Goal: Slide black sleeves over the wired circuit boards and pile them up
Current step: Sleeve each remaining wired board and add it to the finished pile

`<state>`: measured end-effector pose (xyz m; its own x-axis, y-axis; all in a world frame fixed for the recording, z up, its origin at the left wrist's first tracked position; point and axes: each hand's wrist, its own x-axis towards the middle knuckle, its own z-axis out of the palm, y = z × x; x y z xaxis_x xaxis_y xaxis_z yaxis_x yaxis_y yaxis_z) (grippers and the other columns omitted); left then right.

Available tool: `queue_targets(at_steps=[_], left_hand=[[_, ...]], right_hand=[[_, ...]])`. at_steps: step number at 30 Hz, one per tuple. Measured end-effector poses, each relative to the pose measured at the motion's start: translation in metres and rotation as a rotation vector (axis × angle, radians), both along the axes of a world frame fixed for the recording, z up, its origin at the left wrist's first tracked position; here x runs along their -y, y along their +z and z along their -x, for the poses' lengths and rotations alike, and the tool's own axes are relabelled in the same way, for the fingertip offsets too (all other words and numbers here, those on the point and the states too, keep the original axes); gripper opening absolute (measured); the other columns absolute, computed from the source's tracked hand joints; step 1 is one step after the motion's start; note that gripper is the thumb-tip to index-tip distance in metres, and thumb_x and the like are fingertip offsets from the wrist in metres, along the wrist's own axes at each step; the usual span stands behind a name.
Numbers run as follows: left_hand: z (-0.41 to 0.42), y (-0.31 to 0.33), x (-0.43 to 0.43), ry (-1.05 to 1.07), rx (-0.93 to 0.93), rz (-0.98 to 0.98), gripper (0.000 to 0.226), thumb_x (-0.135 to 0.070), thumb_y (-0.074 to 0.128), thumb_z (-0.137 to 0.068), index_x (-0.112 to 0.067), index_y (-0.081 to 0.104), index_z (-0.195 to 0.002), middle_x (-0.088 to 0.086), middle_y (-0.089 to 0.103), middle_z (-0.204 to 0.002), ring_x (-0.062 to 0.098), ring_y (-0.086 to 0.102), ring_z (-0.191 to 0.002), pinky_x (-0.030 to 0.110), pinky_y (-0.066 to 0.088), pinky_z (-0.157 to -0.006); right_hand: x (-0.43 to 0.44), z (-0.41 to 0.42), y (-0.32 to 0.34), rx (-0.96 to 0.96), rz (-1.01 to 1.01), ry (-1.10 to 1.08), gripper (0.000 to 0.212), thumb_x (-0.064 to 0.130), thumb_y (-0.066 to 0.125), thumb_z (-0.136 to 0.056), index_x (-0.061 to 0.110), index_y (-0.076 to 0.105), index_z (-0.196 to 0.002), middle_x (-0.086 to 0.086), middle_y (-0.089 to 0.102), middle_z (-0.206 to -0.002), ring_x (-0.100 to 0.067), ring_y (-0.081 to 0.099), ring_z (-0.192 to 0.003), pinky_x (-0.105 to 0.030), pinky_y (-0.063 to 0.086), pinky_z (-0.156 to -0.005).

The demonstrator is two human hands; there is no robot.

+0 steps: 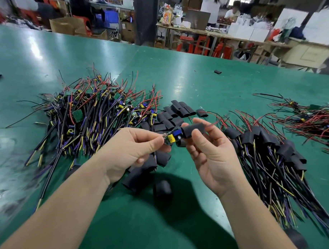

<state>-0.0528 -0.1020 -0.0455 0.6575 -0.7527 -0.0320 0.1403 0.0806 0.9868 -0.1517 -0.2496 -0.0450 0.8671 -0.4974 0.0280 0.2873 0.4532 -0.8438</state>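
**Green counter (199,79): 2 parts in line**

Mid-frame above it, the left hand (133,147) pinches the circuit board (171,137) in its fingers (155,140). The right hand (212,159) holds the black sleeve (194,130) at the board's right end, long axes on 1 line. Sliding the sleeve leftward looks next.

The table (180,78) is glossy green. The held sleeve (195,130) and the loose sleeves (181,108) are black, while the board (171,138) carries a yellow part and a blue one. The left heap's wires (97,112) run red, black, yellow and purple.
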Motion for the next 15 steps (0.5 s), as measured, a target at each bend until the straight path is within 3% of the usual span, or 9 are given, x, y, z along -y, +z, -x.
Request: queue_targets(at_steps=[7,15], left_hand=[[-0.001,0.001,-0.004,-0.064,-0.003,-0.002,0.028,-0.034,0.074,-0.056,-0.018,0.079,-0.078,0.011,0.073,-0.074,0.003,0.023,-0.034,0.011,0.017,-0.038],[0.0,0.003,-0.007,-0.138,-0.014,0.01,0.022,-0.03,0.074,-0.059,-0.018,0.078,-0.076,0.009,0.073,-0.074,0.003,0.023,-0.036,0.012,0.02,-0.037]], right_hand=[[0.005,0.004,0.001,0.008,0.152,0.022,0.035,0.02,0.078,-0.053,0.021,0.076,-0.088,-0.007,0.074,-0.085,-0.022,0.059,-0.072,-0.019,0.05,-0.063],[0.013,0.009,0.003,0.055,0.129,0.145,0.036,0.015,0.076,-0.055,0.02,0.077,-0.091,-0.006,0.075,-0.088,-0.01,0.063,-0.065,-0.016,0.051,-0.062]])
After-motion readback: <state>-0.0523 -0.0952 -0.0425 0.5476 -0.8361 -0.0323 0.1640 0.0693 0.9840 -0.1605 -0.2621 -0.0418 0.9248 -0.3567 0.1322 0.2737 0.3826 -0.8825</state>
